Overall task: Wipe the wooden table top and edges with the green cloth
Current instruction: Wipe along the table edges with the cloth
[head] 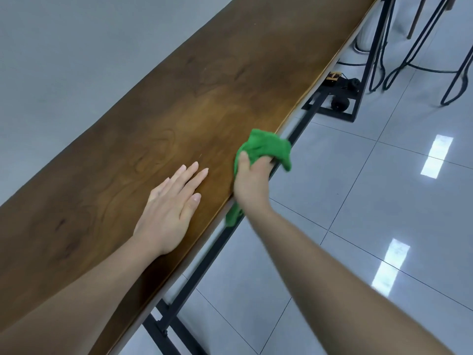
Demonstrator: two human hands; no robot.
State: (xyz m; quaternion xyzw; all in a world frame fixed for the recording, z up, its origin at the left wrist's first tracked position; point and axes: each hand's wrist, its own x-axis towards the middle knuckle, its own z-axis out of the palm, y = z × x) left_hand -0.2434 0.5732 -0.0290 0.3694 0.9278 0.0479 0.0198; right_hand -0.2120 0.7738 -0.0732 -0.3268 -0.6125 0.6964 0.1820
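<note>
The green cloth [266, 147] is bunched in my right hand [252, 180], pressed against the near long edge of the table [204, 80]. My thumb lies on top of it and my other fingers curl round it and over the lip, so I cannot see their tips. My left hand [171, 208] lies flat on the wood just beside it, fingers straight and close together, holding nothing.

The loose ends worry me most. One tail of cloth hangs below my wrist and a flap droops off the other side of my fist, both right over the black metal frame [212, 242] that runs under the edge. If I slide along, I think either could catch on the frame and pull the wad out of my grip, dropping it onto the tiled floor [358, 201].

The cloth is also balled up, so only a small patch meets the wood. I could easily skip strips of the edge or ride over the lip without cleaning its underside. And my flat left palm may leave prints on the top, so that spot will need a pass too.
</note>
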